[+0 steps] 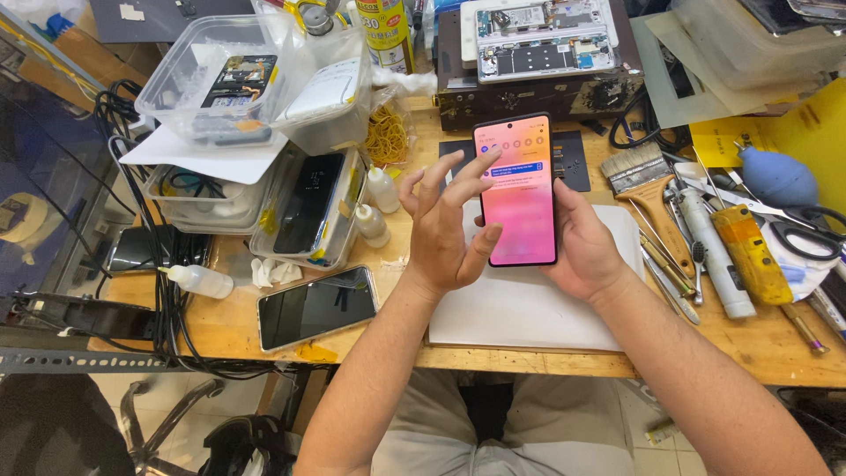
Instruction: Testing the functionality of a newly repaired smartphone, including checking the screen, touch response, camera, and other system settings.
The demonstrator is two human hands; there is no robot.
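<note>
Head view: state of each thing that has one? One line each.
Pink-screen phone: lit, held upright by right hand.
Left hand: fingers spread, touching the screen.
Second phone: screen dark, flat on bench.
Opened phone: back off, insides exposed.
Scissors: lying closed.
Clear tub: open-topped, parts inside.

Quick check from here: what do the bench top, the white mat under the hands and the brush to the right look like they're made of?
Bench top: looks like pale wood, matte, visible grain and stains.
White mat: probably a soft rubbery or plastic sheet, matte; hard to tell.
Brush: wooden handle, metal ferrule, pale bristles.
</note>
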